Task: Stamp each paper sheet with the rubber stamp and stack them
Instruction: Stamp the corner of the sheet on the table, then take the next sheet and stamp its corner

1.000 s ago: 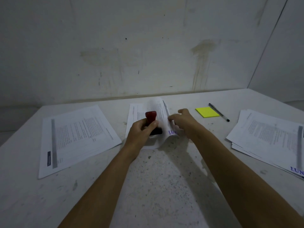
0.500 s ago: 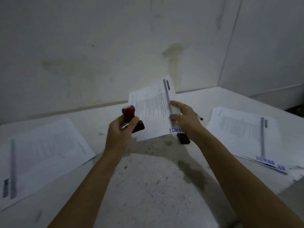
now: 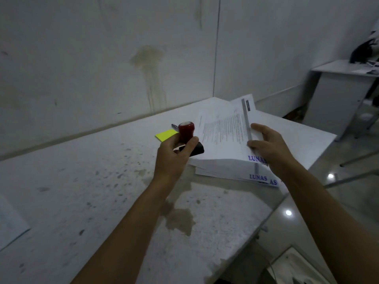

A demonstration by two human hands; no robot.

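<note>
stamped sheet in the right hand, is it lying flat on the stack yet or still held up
Still held up. The right hand pinches the stamped sheet at its edge, its far end tilted above the stack on the table.

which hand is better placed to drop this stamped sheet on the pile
Right. The right hand already pinches the stamped sheet just above the stack; the left hand is busy gripping the rubber stamp.

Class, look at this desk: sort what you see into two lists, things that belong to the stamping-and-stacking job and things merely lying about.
Belongs to the job:
rubber stamp, gripped by the left hand
stamped sheet, held by the right hand
stack of stamped sheets

Just lying about:
yellow sticky notes
pen
</note>
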